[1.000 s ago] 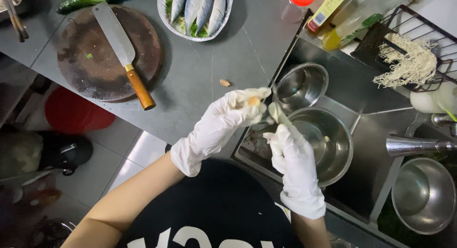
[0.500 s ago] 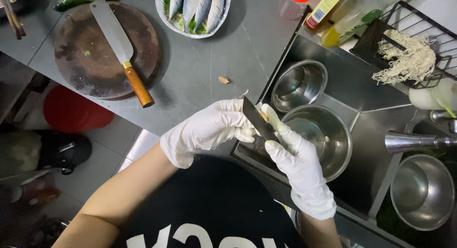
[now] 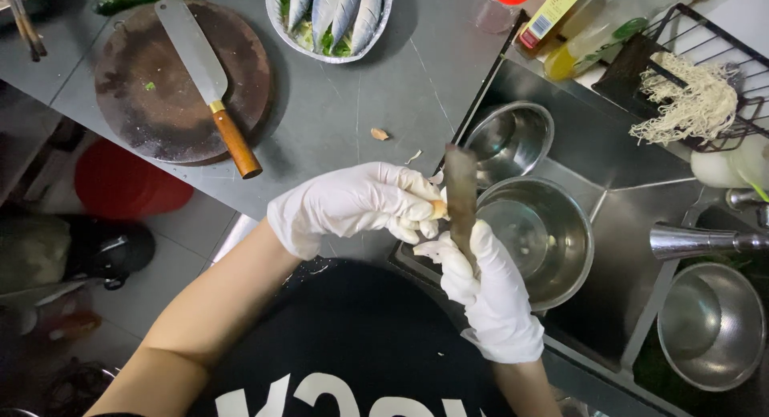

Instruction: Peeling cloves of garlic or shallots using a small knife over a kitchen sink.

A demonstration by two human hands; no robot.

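Both hands wear white gloves and meet over the sink's near edge. My left hand [image 3: 356, 205] pinches a small pale clove-like piece [image 3: 438, 209] between its fingertips. My right hand [image 3: 489, 293] grips a small knife [image 3: 460, 197], its dark blade pointing up and touching the piece. Just right of the hands a steel bowl [image 3: 573, 225] holding water sits in the sink.
A round wooden board [image 3: 160, 104] carries a cleaver [image 3: 200, 64] with a wooden handle. A plate of whole fish [image 3: 332, 16] stands at the back. Peel scraps [image 3: 379, 134] lie on the grey counter. More steel bowls [image 3: 509, 136], a tap [image 3: 697, 241], bottles and a wire rack surround the sink.
The hands have shifted slightly. The knife blade now stands upright against the piece in my left fingertips, where before it lay slanted between the hands.
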